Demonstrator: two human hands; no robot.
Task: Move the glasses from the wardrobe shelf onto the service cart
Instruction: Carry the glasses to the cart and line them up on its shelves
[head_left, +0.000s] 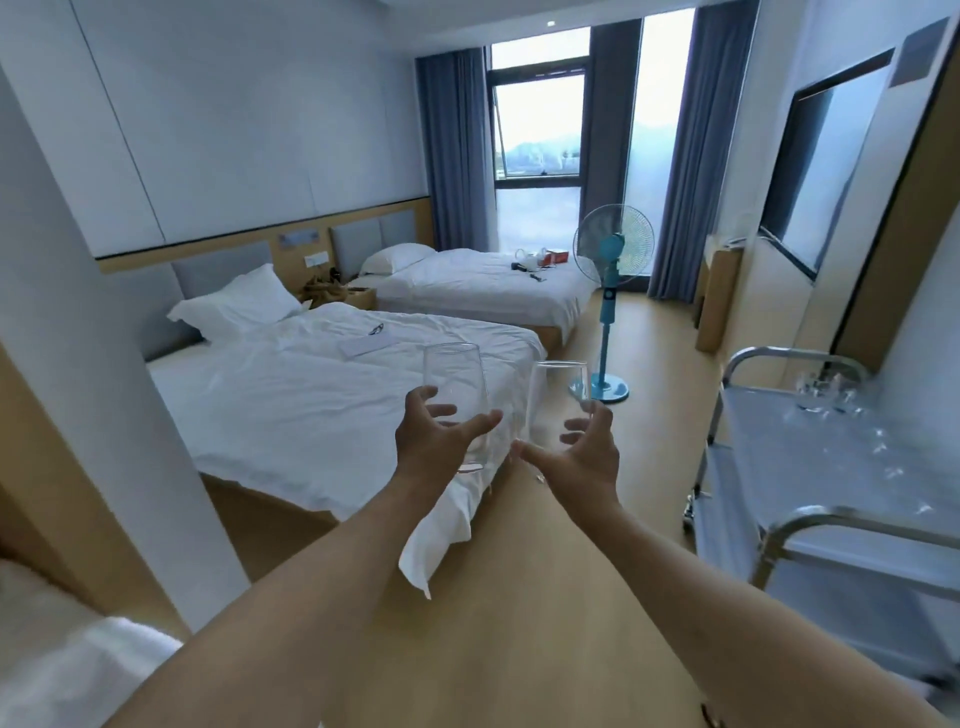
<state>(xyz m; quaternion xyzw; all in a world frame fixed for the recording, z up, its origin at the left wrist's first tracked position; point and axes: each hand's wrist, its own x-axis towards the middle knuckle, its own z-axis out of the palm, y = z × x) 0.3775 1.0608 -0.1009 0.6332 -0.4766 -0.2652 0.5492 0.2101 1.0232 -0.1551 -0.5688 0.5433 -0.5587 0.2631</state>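
Two hands (441, 436) (582, 457) hold two glasses (457, 395) (556, 400); cart (810, 467) right.

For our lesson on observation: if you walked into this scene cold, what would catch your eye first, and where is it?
First, two clear, empty glasses held out mid-frame: the left hand grips the left glass, the right hand grips the right glass. Next, the steel service cart at the right edge, with several glasses on its top shelf. Behind stand two white beds and a blue pedestal fan near the window.
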